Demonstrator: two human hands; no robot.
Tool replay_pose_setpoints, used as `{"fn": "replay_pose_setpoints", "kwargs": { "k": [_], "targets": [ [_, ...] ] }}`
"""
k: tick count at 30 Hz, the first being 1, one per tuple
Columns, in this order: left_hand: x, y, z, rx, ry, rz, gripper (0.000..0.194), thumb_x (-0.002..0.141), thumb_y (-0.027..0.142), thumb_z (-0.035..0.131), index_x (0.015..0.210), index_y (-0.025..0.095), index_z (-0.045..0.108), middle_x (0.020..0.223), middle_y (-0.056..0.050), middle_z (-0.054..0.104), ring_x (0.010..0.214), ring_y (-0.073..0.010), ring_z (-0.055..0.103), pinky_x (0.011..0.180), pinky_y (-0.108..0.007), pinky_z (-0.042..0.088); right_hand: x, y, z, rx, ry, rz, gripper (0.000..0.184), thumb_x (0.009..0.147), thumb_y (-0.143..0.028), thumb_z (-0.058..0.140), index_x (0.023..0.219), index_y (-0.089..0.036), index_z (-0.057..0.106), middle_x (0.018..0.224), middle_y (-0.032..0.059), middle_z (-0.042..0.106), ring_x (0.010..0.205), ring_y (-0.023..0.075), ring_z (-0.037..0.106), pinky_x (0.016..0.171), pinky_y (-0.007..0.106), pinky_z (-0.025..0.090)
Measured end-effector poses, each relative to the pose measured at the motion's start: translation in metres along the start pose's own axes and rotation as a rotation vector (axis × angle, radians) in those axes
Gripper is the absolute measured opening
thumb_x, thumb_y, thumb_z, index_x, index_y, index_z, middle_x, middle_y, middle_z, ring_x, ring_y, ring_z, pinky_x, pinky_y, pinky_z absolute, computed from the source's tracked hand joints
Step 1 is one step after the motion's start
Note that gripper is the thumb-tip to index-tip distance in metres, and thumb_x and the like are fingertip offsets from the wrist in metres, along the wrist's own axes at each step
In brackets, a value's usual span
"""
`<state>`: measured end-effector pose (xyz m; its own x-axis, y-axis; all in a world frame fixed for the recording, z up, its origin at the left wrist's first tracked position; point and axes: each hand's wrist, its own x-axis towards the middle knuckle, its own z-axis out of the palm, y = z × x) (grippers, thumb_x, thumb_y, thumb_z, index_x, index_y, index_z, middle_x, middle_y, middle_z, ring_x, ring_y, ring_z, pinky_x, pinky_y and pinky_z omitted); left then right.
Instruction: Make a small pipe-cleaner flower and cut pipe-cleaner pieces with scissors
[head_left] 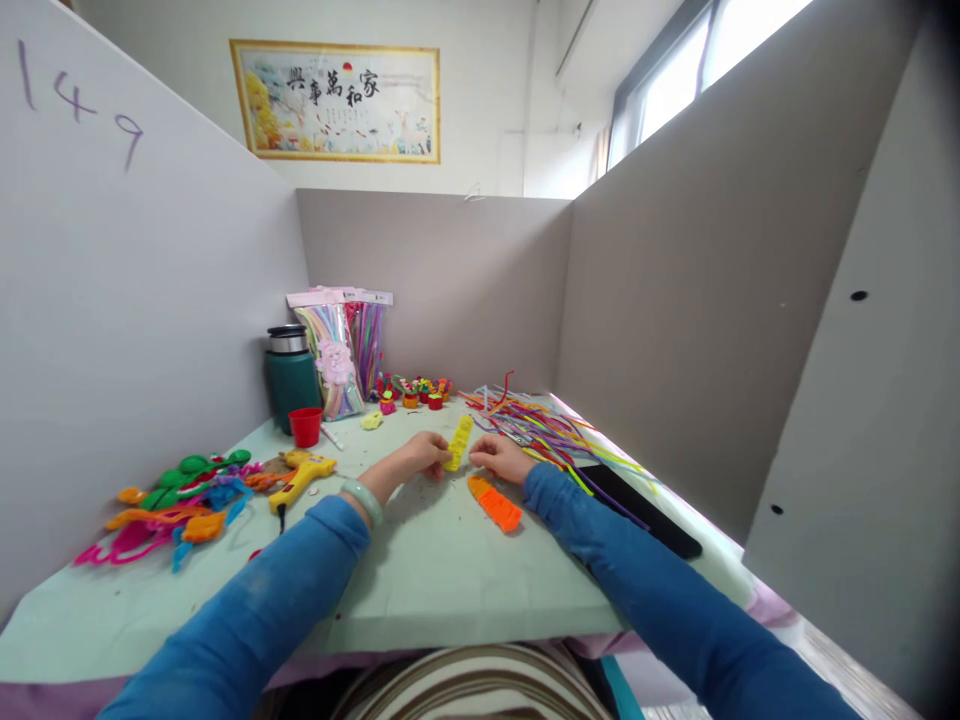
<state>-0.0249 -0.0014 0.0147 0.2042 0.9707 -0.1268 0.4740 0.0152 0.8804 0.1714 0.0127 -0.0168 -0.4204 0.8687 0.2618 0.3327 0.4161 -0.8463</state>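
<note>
My left hand point(430, 456) pinches the lower end of a yellow strip point(460, 440) that looks like pipe cleaner bent side by side; the strip stands up at a slant. Just right of it is my right hand point(498, 457), its thumb and fingers curled together near the strip. Whether those fingertips hold anything is too small to make out. An orange piece point(495, 503) of similar make, tapered at its upper end, lies on the table below my right hand.
Loose pipe cleaners point(555, 430) spread over a black board point(637, 510) at right. A yellow glue gun point(300, 480), coloured pipe cleaner shapes point(195, 500), a red cup point(305, 427) and a green bottle point(291, 380) stand or lie at left. Small potted figures point(411, 392) line the back. Grey partitions point(435, 290) enclose the table.
</note>
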Motion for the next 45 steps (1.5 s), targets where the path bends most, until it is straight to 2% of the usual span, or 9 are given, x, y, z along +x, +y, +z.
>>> {"fn": "replay_pose_setpoints", "kwargs": {
  "k": [2, 6, 10, 13, 17, 20, 26, 33, 45],
  "targets": [
    [0.0, 0.0, -0.001, 0.051, 0.01, -0.011, 0.013, 0.075, 0.022, 0.062, 0.083, 0.014, 0.056, 0.041, 0.004, 0.052, 0.041, -0.0119, 0.051, 0.05, -0.024, 0.045, -0.002, -0.005, -0.004, -0.124, -0.048, -0.071, 0.027, 0.066, -0.04, 0.072, 0.076, -0.015, 0.066, 0.063, -0.0009, 0.06, 0.054, 0.0096, 0.048, 0.052, 0.022, 0.037],
    [0.003, -0.004, -0.001, 0.119, -0.015, -0.028, 0.021, 0.073, 0.021, 0.063, 0.091, 0.012, 0.057, 0.04, 0.004, 0.052, 0.039, -0.0122, 0.049, 0.048, -0.024, 0.044, -0.009, -0.017, -0.011, -0.307, -0.328, -0.152, 0.036, 0.052, -0.033, 0.081, 0.084, -0.019, 0.072, 0.073, -0.0011, 0.062, 0.067, 0.0121, 0.052, 0.061, 0.022, 0.04],
    [0.005, -0.007, 0.0, 0.138, -0.073, -0.022, 0.032, 0.07, 0.025, 0.067, 0.098, 0.012, 0.059, 0.042, 0.003, 0.054, 0.04, -0.0129, 0.051, 0.048, -0.024, 0.044, -0.01, -0.021, -0.01, -0.303, -0.367, -0.111, 0.033, 0.052, -0.027, 0.08, 0.083, -0.019, 0.072, 0.072, -0.0025, 0.062, 0.065, 0.0115, 0.052, 0.058, 0.021, 0.04],
    [0.006, -0.006, 0.0, 0.171, -0.025, -0.003, 0.029, 0.07, 0.029, 0.067, 0.093, 0.012, 0.061, 0.044, 0.002, 0.054, 0.042, -0.0128, 0.052, 0.048, -0.023, 0.043, -0.006, -0.017, -0.006, -0.218, -0.296, -0.061, 0.027, 0.053, -0.023, 0.078, 0.078, -0.017, 0.07, 0.065, -0.0038, 0.06, 0.06, 0.0101, 0.051, 0.056, 0.021, 0.04],
    [0.005, 0.001, -0.001, 0.159, 0.155, 0.125, 0.031, 0.076, 0.044, 0.061, 0.082, 0.013, 0.061, 0.053, 0.0, 0.057, 0.042, -0.0091, 0.046, 0.045, -0.022, 0.038, 0.001, -0.012, -0.002, 0.111, 0.009, -0.009, 0.023, 0.064, -0.03, 0.071, 0.08, -0.016, 0.06, 0.06, -0.0044, 0.056, 0.05, 0.0087, 0.049, 0.049, 0.022, 0.042],
    [0.002, 0.005, 0.002, 0.025, 0.072, 0.217, 0.043, 0.07, 0.055, 0.062, 0.082, 0.013, 0.061, 0.074, -0.004, 0.064, 0.052, -0.0091, 0.05, 0.047, -0.021, 0.038, 0.003, -0.012, 0.003, 0.324, 0.148, -0.001, 0.027, 0.068, -0.035, 0.068, 0.084, -0.017, 0.054, 0.061, -0.0046, 0.056, 0.048, 0.0098, 0.051, 0.047, 0.024, 0.046],
    [-0.005, 0.008, 0.011, -0.019, 0.013, 0.253, 0.043, 0.059, 0.051, 0.073, 0.072, 0.012, 0.06, 0.059, 0.002, 0.055, 0.056, -0.0103, 0.048, 0.052, -0.022, 0.034, 0.004, -0.014, 0.018, 0.504, 0.158, -0.069, 0.03, 0.07, -0.042, 0.065, 0.086, -0.018, 0.057, 0.068, -0.0016, 0.059, 0.059, 0.0121, 0.058, 0.056, 0.028, 0.052],
    [-0.01, 0.014, 0.008, -0.12, 0.044, 0.139, 0.047, 0.054, 0.053, 0.076, 0.074, 0.014, 0.06, 0.069, -0.001, 0.06, 0.068, -0.015, 0.056, 0.06, -0.024, 0.041, 0.006, 0.002, 0.025, 0.249, 0.195, -0.02, 0.036, 0.076, -0.054, 0.057, 0.073, -0.018, 0.054, 0.05, -0.0054, 0.048, 0.039, 0.0081, 0.041, 0.038, 0.021, 0.032],
    [-0.005, 0.009, 0.007, -0.082, 0.069, 0.106, 0.048, 0.055, 0.053, 0.076, 0.074, 0.014, 0.056, 0.069, -0.001, 0.06, 0.071, -0.0161, 0.058, 0.059, -0.024, 0.043, 0.013, 0.008, 0.03, 0.227, 0.224, -0.033, 0.027, 0.075, -0.045, 0.055, 0.071, -0.019, 0.051, 0.046, -0.0076, 0.046, 0.039, 0.0079, 0.039, 0.041, 0.021, 0.03]
  ]
}}
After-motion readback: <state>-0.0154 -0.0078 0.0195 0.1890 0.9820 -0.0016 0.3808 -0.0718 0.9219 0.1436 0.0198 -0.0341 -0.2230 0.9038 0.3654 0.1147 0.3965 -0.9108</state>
